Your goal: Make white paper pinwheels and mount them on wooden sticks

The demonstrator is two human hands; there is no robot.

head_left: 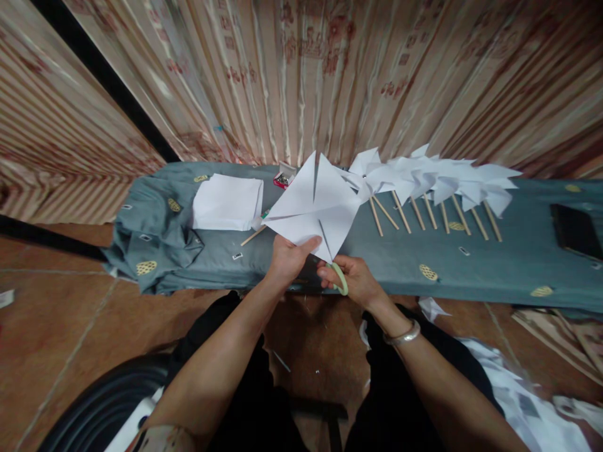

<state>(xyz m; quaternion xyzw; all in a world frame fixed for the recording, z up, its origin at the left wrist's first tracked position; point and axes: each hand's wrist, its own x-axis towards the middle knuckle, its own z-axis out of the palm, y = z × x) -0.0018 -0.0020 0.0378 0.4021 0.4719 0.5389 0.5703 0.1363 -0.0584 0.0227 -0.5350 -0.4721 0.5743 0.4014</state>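
Note:
A square sheet of white paper (306,201) is held corner-down over the bench, with slits running in from its top, left and bottom corners. My left hand (288,258) pinches its lower left edge, thumb on top. In my right hand (353,276) is a pair of scissors (340,279) with pale green handles, the fingers through the loops. One blade lies over the paper by the bottom corner, along the slit there. The other blade is hidden under the sheet.
On the cloth-covered bench (396,270), a stack of white paper (227,202) lies left and a small red box (284,176) behind. Several paper pinwheels (438,176) on wooden sticks line the right, before a dark phone (575,231). A curtain (301,81) hangs behind.

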